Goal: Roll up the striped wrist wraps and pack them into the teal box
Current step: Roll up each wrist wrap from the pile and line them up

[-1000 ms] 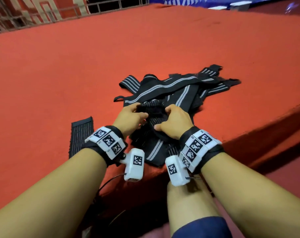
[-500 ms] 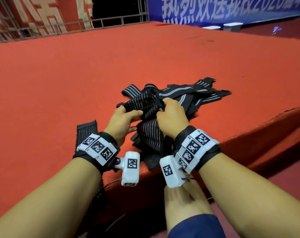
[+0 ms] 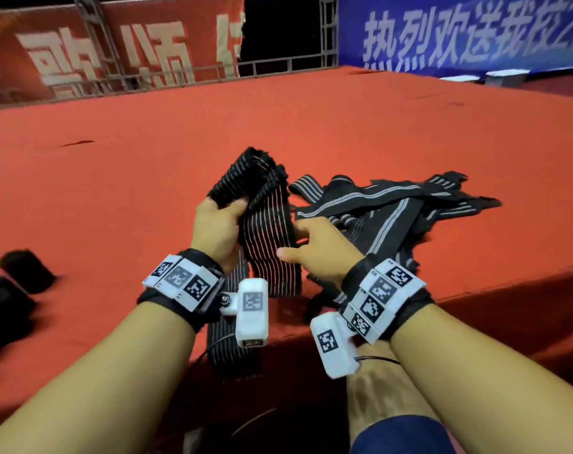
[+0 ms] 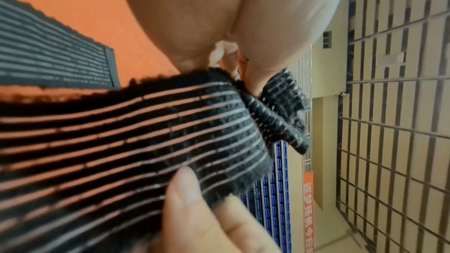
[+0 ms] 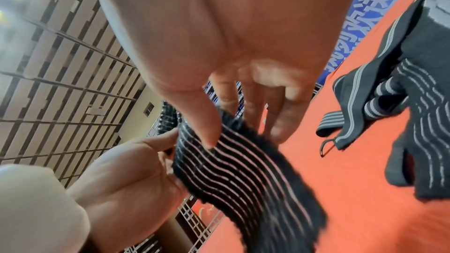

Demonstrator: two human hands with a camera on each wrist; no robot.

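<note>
Head view, our position: we sit at the edge of a red carpeted platform (image 3: 311, 126), one bare knee showing below the wrists.
Left hand (image 3: 217, 227): raised above the carpet, fingers and thumb pinching the upper end of a striped wrist wrap (image 3: 266, 231); the end is bunched and folded over above the fingers.
Right hand (image 3: 318, 249): just beside the same wrap, fingers fairly straight, thumb tip pressed on the striped face in the right wrist view; we record touching, not a closed grip.
Held wrap: hangs from our left hand down past the left wrist toward the platform edge; another striped length (image 3: 234, 348) lies at that edge below it, and we cannot tell whether they are one piece.
Wrap pile (image 3: 396, 211): tangled black bands with grey stripes, on the carpet just beyond the right hand.
Rolled dark bundles (image 3: 26, 270): two on the carpet at far left, blurred.
Banners: red (image 3: 114, 50) and blue (image 3: 459, 31) behind a metal railing.
</note>
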